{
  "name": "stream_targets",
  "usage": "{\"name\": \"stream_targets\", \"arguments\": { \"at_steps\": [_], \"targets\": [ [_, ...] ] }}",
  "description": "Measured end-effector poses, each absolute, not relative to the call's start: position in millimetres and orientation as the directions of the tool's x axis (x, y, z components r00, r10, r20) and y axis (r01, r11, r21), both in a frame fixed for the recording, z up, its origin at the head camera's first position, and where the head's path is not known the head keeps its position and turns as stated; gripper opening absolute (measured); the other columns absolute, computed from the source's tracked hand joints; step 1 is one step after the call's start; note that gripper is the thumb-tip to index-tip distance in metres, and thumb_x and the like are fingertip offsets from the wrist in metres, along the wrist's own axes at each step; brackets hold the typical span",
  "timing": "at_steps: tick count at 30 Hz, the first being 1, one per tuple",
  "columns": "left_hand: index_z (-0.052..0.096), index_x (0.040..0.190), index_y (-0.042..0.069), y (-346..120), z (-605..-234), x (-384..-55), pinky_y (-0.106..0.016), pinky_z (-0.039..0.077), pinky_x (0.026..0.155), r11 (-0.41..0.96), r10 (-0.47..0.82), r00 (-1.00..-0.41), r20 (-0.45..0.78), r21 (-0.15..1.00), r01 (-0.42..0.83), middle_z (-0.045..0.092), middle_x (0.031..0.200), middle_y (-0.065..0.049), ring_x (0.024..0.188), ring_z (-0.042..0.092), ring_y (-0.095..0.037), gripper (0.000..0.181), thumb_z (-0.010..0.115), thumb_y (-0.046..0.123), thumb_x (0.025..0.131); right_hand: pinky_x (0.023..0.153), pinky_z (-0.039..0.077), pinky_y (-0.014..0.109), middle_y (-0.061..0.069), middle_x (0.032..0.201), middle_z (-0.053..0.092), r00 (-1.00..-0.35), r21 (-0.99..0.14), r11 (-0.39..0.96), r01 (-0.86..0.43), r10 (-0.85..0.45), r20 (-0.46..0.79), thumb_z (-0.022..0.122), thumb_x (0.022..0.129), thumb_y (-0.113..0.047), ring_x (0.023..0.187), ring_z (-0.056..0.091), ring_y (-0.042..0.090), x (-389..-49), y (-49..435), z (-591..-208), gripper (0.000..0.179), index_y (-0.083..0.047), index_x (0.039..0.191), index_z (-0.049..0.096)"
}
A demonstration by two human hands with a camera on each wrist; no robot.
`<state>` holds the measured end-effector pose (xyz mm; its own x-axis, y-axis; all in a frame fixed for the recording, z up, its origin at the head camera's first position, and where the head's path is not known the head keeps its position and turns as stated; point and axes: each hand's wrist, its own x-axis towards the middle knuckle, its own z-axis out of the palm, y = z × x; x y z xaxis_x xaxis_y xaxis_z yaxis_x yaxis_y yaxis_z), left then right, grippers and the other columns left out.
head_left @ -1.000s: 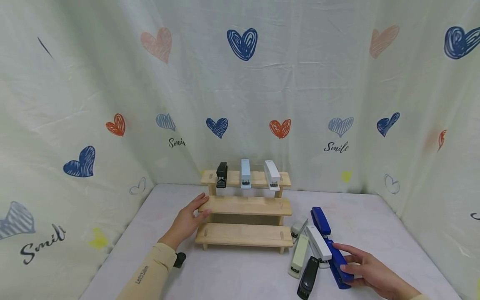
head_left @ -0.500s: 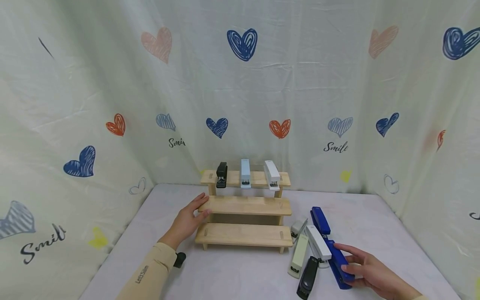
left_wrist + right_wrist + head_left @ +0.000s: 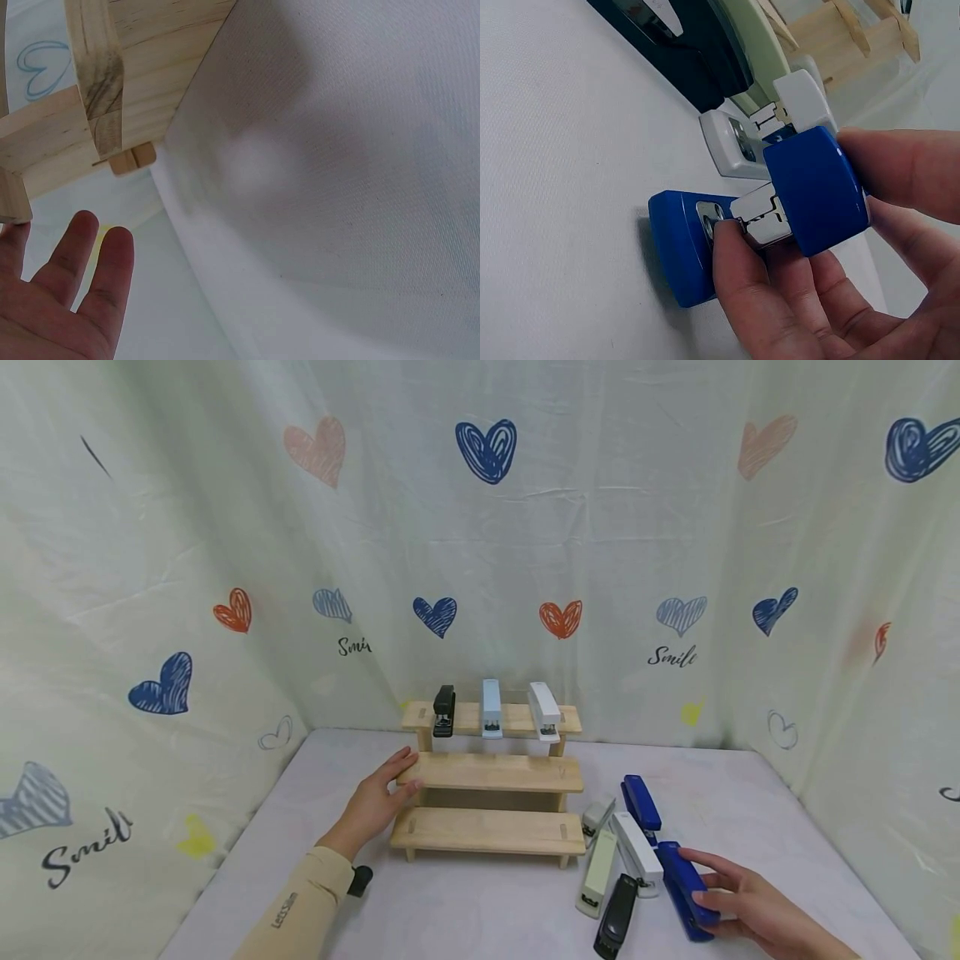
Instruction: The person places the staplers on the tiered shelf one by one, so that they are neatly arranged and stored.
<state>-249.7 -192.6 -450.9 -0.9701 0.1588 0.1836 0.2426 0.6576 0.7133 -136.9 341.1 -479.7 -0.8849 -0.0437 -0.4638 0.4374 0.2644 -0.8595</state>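
Observation:
My right hand (image 3: pixel 757 906) grips the front end of a blue stapler (image 3: pixel 682 889), thumb and fingertips pinching it. In the right wrist view this stapler (image 3: pixel 814 191) is tilted, with fingers between its top arm and base. A white stapler (image 3: pixel 637 847) lies just left of it, and a second blue stapler (image 3: pixel 641 803) lies behind. My left hand (image 3: pixel 372 802) touches the left end of the middle tier of a wooden three-tier rack (image 3: pixel 491 772). In the left wrist view the left hand's visible fingers (image 3: pixel 105 289) are extended beside the wood.
On the top tier stand a black stapler (image 3: pixel 444 710), a light blue stapler (image 3: pixel 491 708) and a white stapler (image 3: pixel 543 710). Right of the rack lie a pale green stapler (image 3: pixel 597 872), a black stapler (image 3: pixel 617 917) and a partly hidden greyish one (image 3: pixel 592 820). A heart-printed curtain (image 3: pixel 495 543) surrounds the table.
The blue stapler in my right hand has shifted slightly right, apart from the white stapler and the other blue one. My left hand keeps its place on the rack.

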Motion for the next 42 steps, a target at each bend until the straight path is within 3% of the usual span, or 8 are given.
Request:
{"name": "stream_targets", "arguments": {
  "at_steps": [6, 13, 25, 29, 35, 42],
  "targets": [
    [0.046, 0.150, 0.008, -191.4, -450.0, -249.5, -0.056, 0.030, 0.112, 0.654, 0.160, -0.970, 0.184, 0.717, 0.243, 0.032, 0.160, -0.006, 0.143, 0.033, -0.037, 0.061, 0.065, 0.034, 0.098, 0.086, 0.056, 0.053, 0.043, 0.139, 0.028, -0.899, -0.862, 0.304, 0.406, -0.038, -0.437, 0.071, 0.094, -0.016, 0.113, 0.052, 0.047, -136.0, 351.4, -471.5, 0.078, -0.003, 0.156, 0.026],
    [0.047, 0.150, 0.009, -191.0, -449.4, -249.3, -0.056, 0.030, 0.112, 0.655, 0.163, -0.969, 0.186, 0.714, 0.247, 0.032, 0.160, -0.006, 0.143, 0.033, -0.036, 0.061, 0.065, 0.036, 0.098, 0.088, 0.054, 0.053, 0.043, 0.149, 0.013, -0.913, -0.871, 0.336, 0.359, -0.065, -0.402, 0.071, 0.095, -0.021, 0.124, 0.040, 0.055, -139.3, 360.1, -454.9, 0.081, -0.004, 0.157, 0.022],
    [0.046, 0.150, 0.007, -193.4, -453.5, -251.4, -0.056, 0.030, 0.113, 0.660, 0.174, -0.967, 0.187, 0.706, 0.256, 0.031, 0.160, -0.007, 0.143, 0.031, -0.036, 0.062, 0.064, 0.036, 0.098, 0.089, 0.054, 0.053, 0.039, 0.147, 0.025, -0.937, -0.907, 0.372, 0.196, -0.200, -0.285, 0.066, 0.098, -0.022, 0.119, 0.053, 0.043, -160.1, 337.4, -405.6, 0.076, -0.004, 0.158, 0.022],
    [0.046, 0.150, 0.007, -193.0, -453.6, -251.6, -0.056, 0.030, 0.113, 0.660, 0.176, -0.966, 0.189, 0.705, 0.259, 0.031, 0.160, -0.008, 0.143, 0.031, -0.037, 0.062, 0.064, 0.037, 0.098, 0.089, 0.054, 0.053, 0.033, 0.146, 0.031, -0.931, -0.925, 0.349, 0.150, -0.266, -0.251, 0.066, 0.098, -0.020, 0.120, 0.051, 0.039, -169.5, 317.2, -391.5, 0.073, -0.005, 0.157, 0.026],
    [0.046, 0.150, 0.007, -191.9, -452.3, -251.1, -0.056, 0.030, 0.113, 0.663, 0.169, -0.968, 0.185, 0.706, 0.251, 0.031, 0.160, -0.007, 0.143, 0.031, -0.037, 0.061, 0.065, 0.035, 0.098, 0.091, 0.053, 0.055, 0.031, 0.146, 0.032, -0.906, -0.943, 0.307, 0.128, -0.350, -0.238, 0.067, 0.097, -0.018, 0.124, 0.045, 0.045, -183.5, 279.2, -377.7, 0.071, -0.007, 0.157, 0.030],
    [0.046, 0.150, 0.008, -191.0, -450.8, -251.0, -0.056, 0.029, 0.113, 0.667, 0.158, -0.973, 0.169, 0.708, 0.232, 0.030, 0.161, -0.008, 0.143, 0.032, -0.038, 0.063, 0.064, 0.038, 0.098, 0.089, 0.054, 0.056, 0.026, 0.137, 0.043, -0.894, -0.956, 0.269, 0.118, -0.390, -0.220, 0.069, 0.096, -0.017, 0.117, 0.053, 0.041, -196.4, 234.5, -375.0, 0.069, -0.009, 0.155, 0.035]
  ]
}}
